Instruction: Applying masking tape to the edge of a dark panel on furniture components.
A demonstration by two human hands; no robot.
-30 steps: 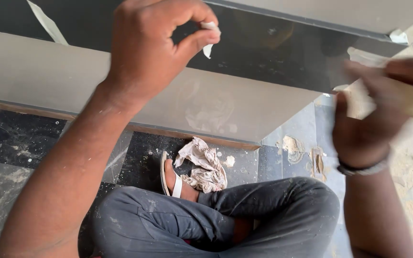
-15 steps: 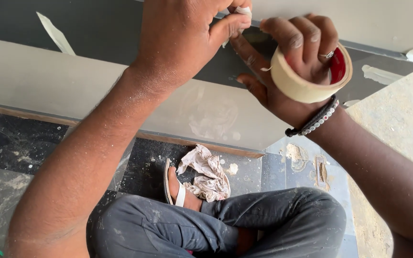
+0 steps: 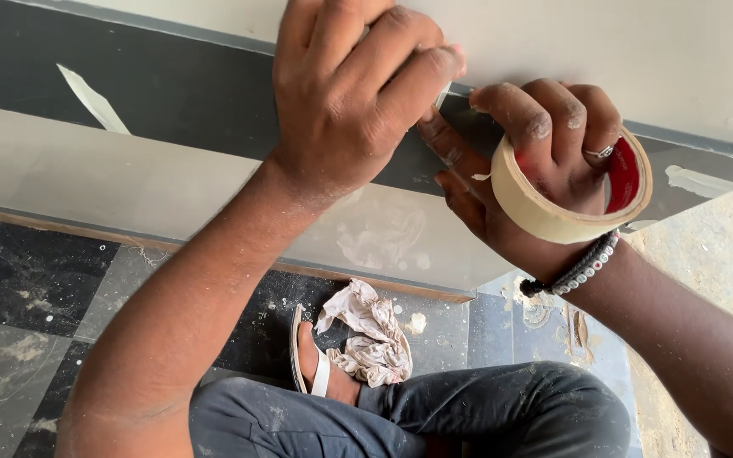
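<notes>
My right hand grips a roll of beige masking tape with a red inner core, two fingers through the core. My left hand is closed, thumb and forefinger pinching the tape's free end against the dark band of the wall, just left of the roll. The two hands touch at the fingertips. The tape end is mostly hidden under my fingers.
A strip of tape is stuck on the dark band at the left, another piece at the right. Below lie a crumpled paper wad, my sandalled foot and my knee in dark trousers on black floor tiles.
My right hand has come in from the right with the roll and met my left hand. Both hands now sit close together at the dark band.
</notes>
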